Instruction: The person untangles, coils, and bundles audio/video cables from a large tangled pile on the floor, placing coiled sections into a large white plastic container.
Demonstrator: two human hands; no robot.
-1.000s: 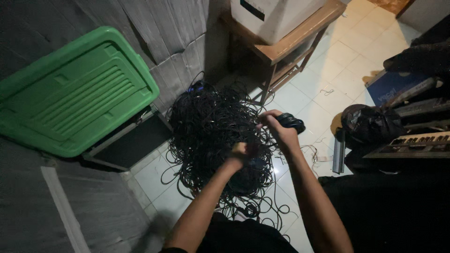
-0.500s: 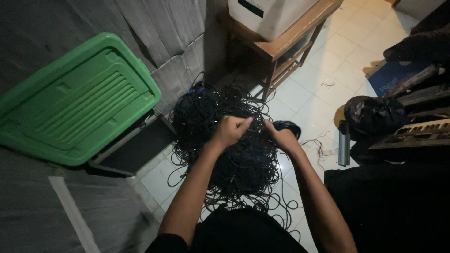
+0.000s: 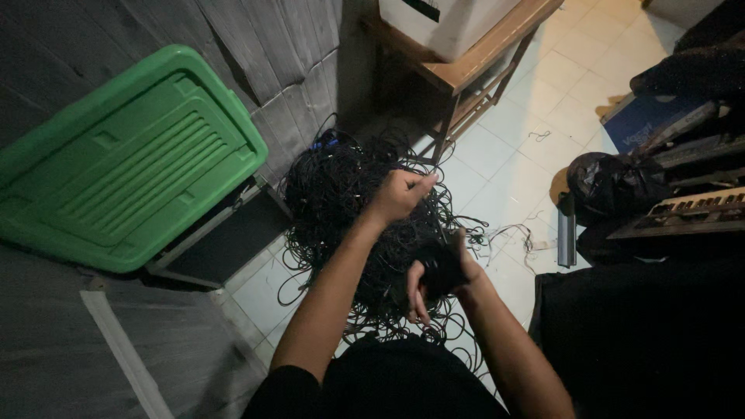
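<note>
Down on the pale tiled floor [image 3: 535, 155], between the person's knees and the grey wall, lies a big tangled heap of black cables [image 3: 341, 194], its loose loops spilling toward the camera. The left hand [image 3: 400, 194] is raised over the middle of the heap, closed in a fist with thumb and fingers pinching what looks like a single strand pulled up out of the mass. The right hand [image 3: 438, 275] sits lower and nearer the body, fingers curled around a dark bundle or plug-like lump [image 3: 441, 268]; what exactly it is cannot be told in this dim light. To work a strand free well, I would judge it best to keep the lifted cable lightly taut, follow it by feel toward the bundle in the other hand, and ease loops over rather than tug, since hard pulling would likely tighten knots deeper in the heap. Beside the heap, a green plastic lid [image 3: 132, 163] leans against the wall over a dark case [image 3: 225, 237]. A wooden bench [image 3: 473, 66] stands just beyond the cables, and a keyboard instrument [image 3: 691, 209] and a black bag [image 3: 613, 186] lie well apart at the right.
</note>
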